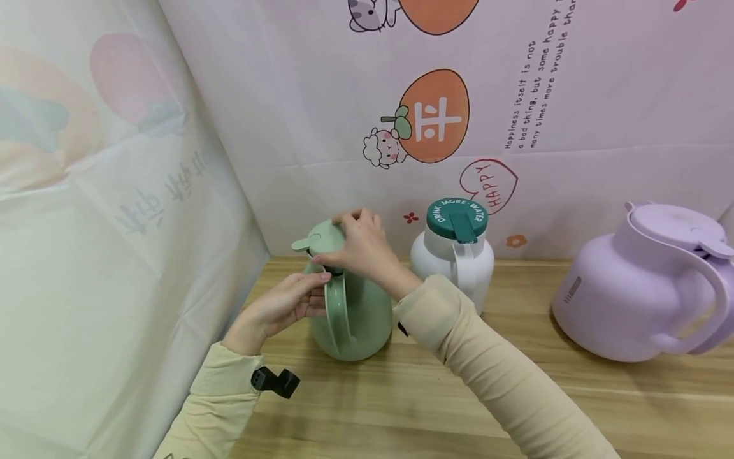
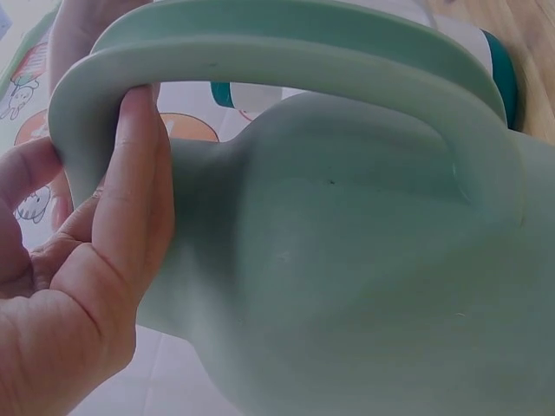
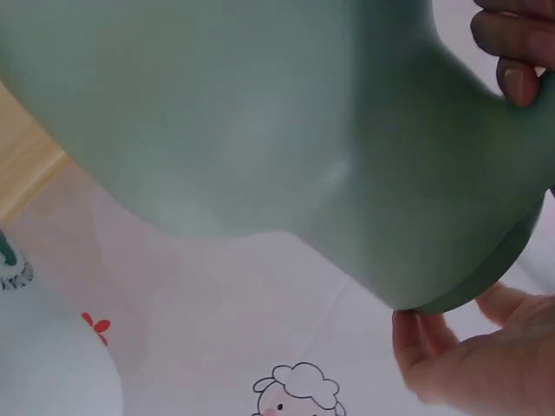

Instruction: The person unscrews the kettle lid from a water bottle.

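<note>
A pale green thermal jug [image 1: 367,319] stands upright on the table at the foot of the back sheet. My left hand [image 1: 287,303] holds its handle [image 2: 286,56] near the top, thumb on one side and fingers on the other. From above, my right hand [image 1: 367,245] grips the round green lid [image 1: 325,237], with fingers and thumb spread around its edge. A dark strip shows beneath the lid on the handle side. In the right wrist view, the right fingertips [image 3: 416,325] sit right at the lid's rim.
To the right stands a white jug [image 1: 478,261] with a dark green lid. Farther right is a larger lilac jug [image 1: 619,293]. Printed sheeting [image 1: 321,115] rises behind the wooden table [image 1: 367,414] and along its left side.
</note>
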`<action>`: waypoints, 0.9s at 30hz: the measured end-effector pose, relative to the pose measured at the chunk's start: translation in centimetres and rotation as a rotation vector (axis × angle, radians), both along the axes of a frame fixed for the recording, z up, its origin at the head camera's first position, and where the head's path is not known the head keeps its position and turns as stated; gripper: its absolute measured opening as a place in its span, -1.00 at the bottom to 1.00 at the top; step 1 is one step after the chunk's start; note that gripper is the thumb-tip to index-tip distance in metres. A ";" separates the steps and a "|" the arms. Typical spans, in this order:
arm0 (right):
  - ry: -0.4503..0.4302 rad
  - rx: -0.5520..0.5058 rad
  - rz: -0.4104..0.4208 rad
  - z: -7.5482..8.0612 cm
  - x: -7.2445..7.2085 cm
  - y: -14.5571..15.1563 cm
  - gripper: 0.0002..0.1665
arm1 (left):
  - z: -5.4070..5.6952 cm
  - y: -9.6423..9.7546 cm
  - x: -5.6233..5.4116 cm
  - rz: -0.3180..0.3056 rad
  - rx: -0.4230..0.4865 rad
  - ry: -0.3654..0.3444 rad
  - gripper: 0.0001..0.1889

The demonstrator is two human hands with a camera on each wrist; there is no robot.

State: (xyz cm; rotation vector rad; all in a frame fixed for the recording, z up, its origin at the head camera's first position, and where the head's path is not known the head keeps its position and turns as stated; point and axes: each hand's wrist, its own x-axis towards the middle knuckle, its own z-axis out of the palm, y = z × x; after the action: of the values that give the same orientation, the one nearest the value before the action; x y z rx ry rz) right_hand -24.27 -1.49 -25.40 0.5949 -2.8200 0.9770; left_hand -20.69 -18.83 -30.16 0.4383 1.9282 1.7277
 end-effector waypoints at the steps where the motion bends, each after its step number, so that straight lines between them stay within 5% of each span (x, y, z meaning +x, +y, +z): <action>1: -0.004 -0.002 0.014 0.0 -0.1 0.1 -0.13 | 0.0 0.0 0.0 -0.002 0.000 0.001 -0.45; 10: -0.101 -0.086 0.162 -0.1 -1.3 1.7 -0.23 | 0.0 -0.2 0.0 -0.005 -0.004 -0.005 -0.47; 27: -0.175 -0.137 0.131 0.5 -1.1 2.4 -0.24 | 0.0 0.0 0.2 0.004 0.011 -0.006 -0.48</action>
State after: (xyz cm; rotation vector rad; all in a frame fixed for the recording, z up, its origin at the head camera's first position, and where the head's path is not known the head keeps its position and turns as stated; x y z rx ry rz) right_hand -25.36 0.88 -24.87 0.7177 -2.8610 1.2938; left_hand -20.53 -18.85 -30.11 0.4327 1.9171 1.7412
